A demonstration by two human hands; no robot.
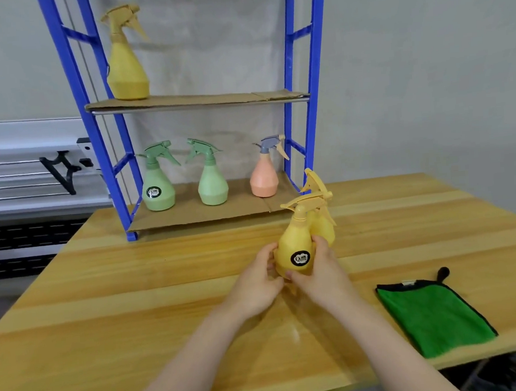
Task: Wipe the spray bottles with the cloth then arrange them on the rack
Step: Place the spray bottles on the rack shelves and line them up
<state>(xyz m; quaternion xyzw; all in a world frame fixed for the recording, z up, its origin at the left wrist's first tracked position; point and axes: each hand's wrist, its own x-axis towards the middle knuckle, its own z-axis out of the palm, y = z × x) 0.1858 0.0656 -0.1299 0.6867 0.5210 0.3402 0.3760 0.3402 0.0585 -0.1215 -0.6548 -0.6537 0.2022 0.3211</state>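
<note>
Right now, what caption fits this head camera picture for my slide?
Both hands, left and right, hold a yellow spray bottle near the rack.

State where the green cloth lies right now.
The green cloth lies flat on the wooden table near its right edge, right of both hands and untouched.

Cloth (433, 314) right of held bottle (294, 247); rack (290, 71) behind.

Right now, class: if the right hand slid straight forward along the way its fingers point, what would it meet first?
The right hand already grips the front yellow bottle; beyond it, probably the second yellow bottle just behind, though depth is uncertain.
</note>
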